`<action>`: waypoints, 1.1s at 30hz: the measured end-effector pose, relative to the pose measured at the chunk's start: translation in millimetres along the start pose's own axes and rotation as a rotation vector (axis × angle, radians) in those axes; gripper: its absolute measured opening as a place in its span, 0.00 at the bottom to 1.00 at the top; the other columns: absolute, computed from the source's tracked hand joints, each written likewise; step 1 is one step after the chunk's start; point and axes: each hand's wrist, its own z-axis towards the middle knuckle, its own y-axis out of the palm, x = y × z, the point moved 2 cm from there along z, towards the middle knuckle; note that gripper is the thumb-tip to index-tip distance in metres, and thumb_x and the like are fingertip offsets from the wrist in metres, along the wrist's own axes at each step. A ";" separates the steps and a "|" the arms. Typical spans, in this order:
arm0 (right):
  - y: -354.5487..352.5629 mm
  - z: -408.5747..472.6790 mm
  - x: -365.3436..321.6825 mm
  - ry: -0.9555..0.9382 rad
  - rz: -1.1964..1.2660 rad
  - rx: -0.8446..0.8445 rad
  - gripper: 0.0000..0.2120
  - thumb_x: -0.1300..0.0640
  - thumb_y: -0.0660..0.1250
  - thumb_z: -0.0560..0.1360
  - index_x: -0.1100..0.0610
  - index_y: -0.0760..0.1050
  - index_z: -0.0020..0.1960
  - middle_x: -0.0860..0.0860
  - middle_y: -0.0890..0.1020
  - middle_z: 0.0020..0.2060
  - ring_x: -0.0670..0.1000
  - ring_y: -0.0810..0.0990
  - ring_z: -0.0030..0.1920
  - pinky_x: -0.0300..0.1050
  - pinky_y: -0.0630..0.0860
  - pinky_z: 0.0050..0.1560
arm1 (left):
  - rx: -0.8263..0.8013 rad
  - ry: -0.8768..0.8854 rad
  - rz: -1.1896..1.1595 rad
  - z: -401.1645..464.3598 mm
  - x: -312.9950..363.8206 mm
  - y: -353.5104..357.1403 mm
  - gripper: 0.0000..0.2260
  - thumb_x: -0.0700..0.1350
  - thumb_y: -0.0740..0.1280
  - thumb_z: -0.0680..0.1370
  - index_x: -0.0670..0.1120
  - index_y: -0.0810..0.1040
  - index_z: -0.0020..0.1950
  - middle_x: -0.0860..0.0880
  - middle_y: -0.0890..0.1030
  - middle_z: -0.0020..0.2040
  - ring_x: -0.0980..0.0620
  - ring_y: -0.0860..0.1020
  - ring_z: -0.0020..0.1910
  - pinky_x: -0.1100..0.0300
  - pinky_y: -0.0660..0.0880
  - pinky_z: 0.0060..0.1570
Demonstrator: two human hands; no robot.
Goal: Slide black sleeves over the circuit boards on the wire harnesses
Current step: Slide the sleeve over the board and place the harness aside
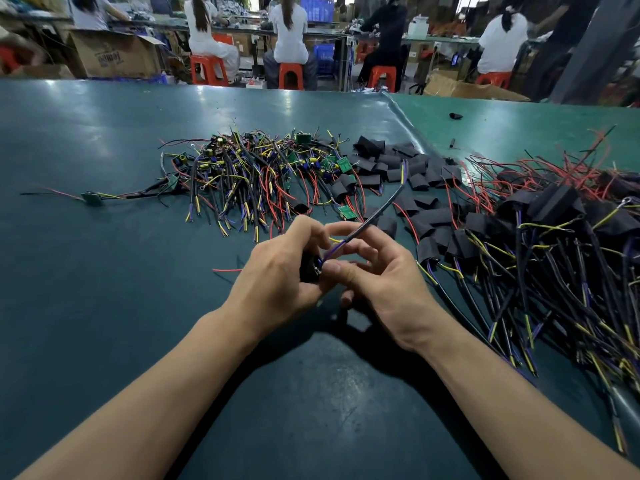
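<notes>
Both hands meet mid-table; the left hand curls round a black sleeve, mostly hidden in its fingers; the right hand pinches the harness where blue and yellow wires enter the sleeve, its cable arcing up and away; whether the board is inside, I can't tell; bare harnesses heaped beyond, loose sleeves to their right, sleeved ones piled far right on the green table.

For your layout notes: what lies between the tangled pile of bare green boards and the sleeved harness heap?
Head view: loose flat black sleeves scattered on the green mat.
</notes>
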 end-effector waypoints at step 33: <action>-2.3 -0.4 -8.5 -0.123 -0.058 0.146 0.04 0.60 0.68 0.75 0.56 0.81 0.50 0.51 0.84 0.41 0.48 0.82 0.41 0.38 0.77 0.39 | -0.086 -0.022 -0.108 -1.5 3.5 -3.0 0.42 0.43 0.79 0.69 0.50 0.58 0.76 0.55 0.79 0.38 0.57 0.78 0.35 0.69 0.74 0.40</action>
